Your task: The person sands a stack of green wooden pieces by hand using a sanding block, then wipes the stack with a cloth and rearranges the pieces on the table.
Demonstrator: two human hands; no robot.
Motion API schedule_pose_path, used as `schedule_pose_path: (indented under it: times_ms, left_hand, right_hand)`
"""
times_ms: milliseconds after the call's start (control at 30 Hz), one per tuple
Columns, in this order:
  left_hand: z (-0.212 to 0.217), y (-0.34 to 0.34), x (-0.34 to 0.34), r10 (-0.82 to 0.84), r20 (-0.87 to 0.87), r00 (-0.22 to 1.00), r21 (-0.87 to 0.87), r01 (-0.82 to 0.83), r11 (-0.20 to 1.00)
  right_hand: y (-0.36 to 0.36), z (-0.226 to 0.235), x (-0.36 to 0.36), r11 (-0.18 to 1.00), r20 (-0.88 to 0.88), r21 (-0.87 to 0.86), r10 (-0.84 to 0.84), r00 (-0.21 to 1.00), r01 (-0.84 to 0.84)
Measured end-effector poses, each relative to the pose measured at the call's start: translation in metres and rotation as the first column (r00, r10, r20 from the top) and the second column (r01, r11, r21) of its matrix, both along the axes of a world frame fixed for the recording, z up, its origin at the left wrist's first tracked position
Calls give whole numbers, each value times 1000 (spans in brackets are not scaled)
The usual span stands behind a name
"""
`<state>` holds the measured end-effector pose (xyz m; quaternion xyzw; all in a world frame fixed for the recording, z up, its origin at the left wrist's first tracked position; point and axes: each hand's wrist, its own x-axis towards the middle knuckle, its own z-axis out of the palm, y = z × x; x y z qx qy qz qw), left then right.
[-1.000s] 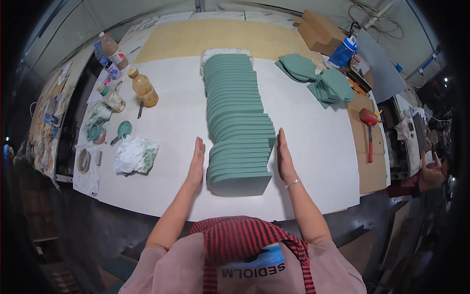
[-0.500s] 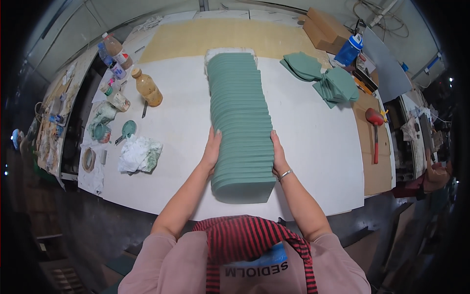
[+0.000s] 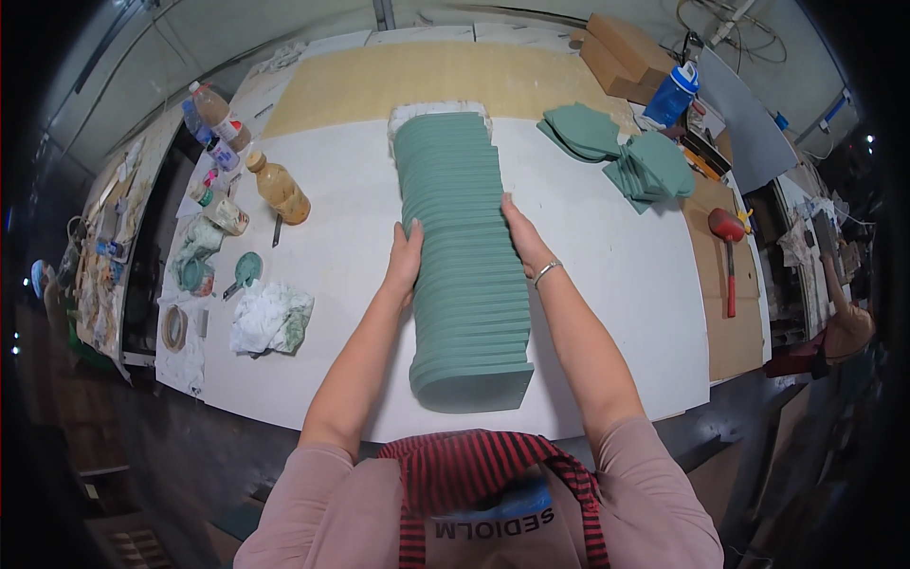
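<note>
White worktable [image 3: 607, 284], workshop bkgd; both hands [image 3: 406, 258] flat, pressing sides of green sheet row [image 3: 464, 256].

A long row of overlapping green flat pieces [image 3: 462, 256] is lying on the white tabletop, running from the far end toward the near edge. The pieces are shingling one over the next, each with a rounded corner, and the row's sides are bending slightly. The nearest piece is lying flat on top.
</note>
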<state>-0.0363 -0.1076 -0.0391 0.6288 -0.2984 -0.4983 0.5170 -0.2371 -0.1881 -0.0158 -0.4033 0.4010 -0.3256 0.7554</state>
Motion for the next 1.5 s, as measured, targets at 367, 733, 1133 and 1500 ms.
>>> schedule_pose_path:
  times_ms: [367,733,1133,1500]
  left_hand:
    - [19,-38,26,-54,60,997,-6,55,998]
    - [11,-59,24,-77,-49,996,-29,75,997]
    - [17,-50,32,-106,-66,992,19,108,994]
    - [-14,132,-5,-241,-159,957,-60,234,970]
  right_hand:
    - [-57,-15,11,967,-211,-235,-153,965,101]
    - [-80,4,29,974,-219,-188,81,972,-123]
    - [-71,-11,29,990,-147,-102,83,986,-99]
    - [106,-21,-62,980,-99,-175,77,992,-94]
